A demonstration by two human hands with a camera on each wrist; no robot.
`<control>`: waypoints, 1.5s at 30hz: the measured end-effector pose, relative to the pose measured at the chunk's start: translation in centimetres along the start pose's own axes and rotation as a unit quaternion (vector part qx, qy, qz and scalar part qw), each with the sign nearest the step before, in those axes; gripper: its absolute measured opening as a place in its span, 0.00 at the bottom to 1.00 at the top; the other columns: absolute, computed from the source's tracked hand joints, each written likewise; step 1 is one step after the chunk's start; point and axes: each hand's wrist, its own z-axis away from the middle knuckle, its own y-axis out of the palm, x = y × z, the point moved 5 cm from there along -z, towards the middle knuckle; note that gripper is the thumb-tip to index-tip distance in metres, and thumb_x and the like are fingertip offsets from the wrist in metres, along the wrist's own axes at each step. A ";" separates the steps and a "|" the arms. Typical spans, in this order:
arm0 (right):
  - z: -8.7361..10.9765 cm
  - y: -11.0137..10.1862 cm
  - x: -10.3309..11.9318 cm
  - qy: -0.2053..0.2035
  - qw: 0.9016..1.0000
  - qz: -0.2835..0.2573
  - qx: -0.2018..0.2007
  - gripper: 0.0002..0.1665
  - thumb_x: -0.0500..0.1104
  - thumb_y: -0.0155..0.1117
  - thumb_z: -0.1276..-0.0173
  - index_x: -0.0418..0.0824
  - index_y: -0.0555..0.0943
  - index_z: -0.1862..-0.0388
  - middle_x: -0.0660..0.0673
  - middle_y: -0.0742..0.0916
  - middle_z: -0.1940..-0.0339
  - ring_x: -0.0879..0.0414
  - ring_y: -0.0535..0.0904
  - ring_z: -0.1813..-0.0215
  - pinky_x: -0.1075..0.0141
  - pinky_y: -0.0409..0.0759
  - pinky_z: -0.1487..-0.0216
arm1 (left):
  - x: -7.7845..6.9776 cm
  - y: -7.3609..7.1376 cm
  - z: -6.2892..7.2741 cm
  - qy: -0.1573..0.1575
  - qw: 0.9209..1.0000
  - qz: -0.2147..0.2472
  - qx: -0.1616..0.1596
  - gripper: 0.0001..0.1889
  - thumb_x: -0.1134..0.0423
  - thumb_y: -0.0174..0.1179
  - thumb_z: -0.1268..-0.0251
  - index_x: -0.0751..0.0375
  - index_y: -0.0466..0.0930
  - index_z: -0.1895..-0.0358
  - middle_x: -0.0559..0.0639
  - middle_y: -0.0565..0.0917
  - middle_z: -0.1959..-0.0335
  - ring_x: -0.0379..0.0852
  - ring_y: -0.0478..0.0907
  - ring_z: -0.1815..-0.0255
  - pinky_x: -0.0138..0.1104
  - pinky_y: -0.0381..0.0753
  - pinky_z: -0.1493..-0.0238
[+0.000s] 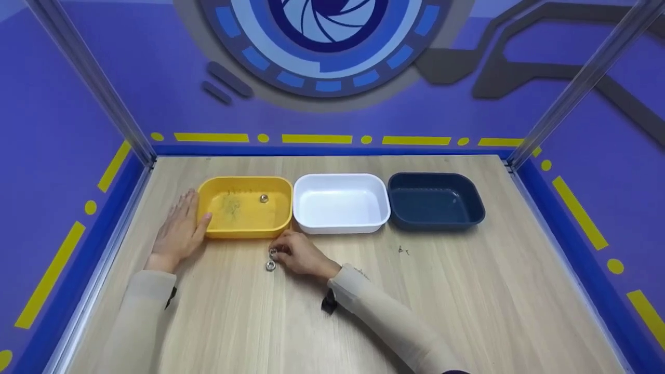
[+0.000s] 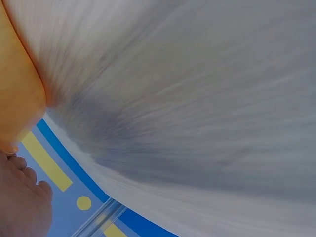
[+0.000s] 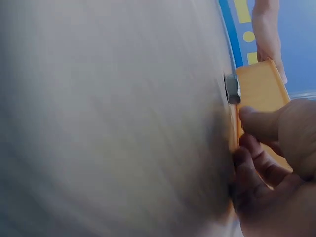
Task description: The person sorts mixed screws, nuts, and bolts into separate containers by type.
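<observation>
My left hand lies flat on the wooden table, its fingers straight against the left wall of a yellow bin; the left wrist view shows that hand beside the yellow bin. One metal nut lies inside the bin. My right hand sits just in front of the bin, fingers curled, pinching a metal nut. A second nut rests on the table just below it. In the right wrist view, curled fingers are near a nut by the yellow bin.
A white bin and a dark blue bin stand in a row to the right of the yellow one. Blue walls and metal posts enclose the table. A small dark speck lies right of centre.
</observation>
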 end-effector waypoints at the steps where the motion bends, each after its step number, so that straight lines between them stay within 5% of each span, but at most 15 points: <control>1: -0.1 -0.1 0.1 -0.003 1.000 0.002 0.003 0.10 0.37 0.70 0.26 0.41 0.92 0.49 0.45 0.89 0.54 0.57 0.81 0.52 0.72 0.80 0.50 | 0.0 0.0 0.0 -0.002 1.000 -0.001 0.003 0.42 0.41 0.34 0.11 0.72 0.40 0.14 0.71 0.45 0.12 0.71 0.43 0.12 0.63 0.45 0.13; 9: -0.2 -1.2 1.5 -0.008 1.000 0.012 0.022 0.15 0.38 0.70 0.25 0.38 0.89 0.42 0.46 0.90 0.51 0.56 0.83 0.51 0.73 0.81 0.51 | -0.1 0.0 -0.1 -0.004 1.000 -0.008 0.012 0.42 0.40 0.34 0.11 0.72 0.40 0.14 0.72 0.45 0.12 0.71 0.42 0.12 0.63 0.43 0.13; 20: -0.1 -1.3 2.7 -0.030 0.998 0.027 0.037 0.12 0.40 0.70 0.24 0.39 0.91 0.45 0.49 0.91 0.54 0.61 0.84 0.51 0.72 0.83 0.48 | 0.1 0.1 -0.1 -0.008 1.000 -0.018 0.012 0.43 0.39 0.33 0.11 0.72 0.40 0.14 0.72 0.46 0.12 0.72 0.43 0.12 0.63 0.44 0.13; 45: -2.7 -4.4 4.3 -0.021 1.000 -0.013 0.012 0.12 0.40 0.69 0.22 0.38 0.90 0.45 0.46 0.87 0.53 0.61 0.81 0.54 0.76 0.81 0.53 | 0.2 0.3 -0.2 -0.010 1.000 -0.012 -0.010 0.42 0.40 0.34 0.11 0.73 0.43 0.14 0.71 0.47 0.12 0.71 0.44 0.12 0.63 0.45 0.13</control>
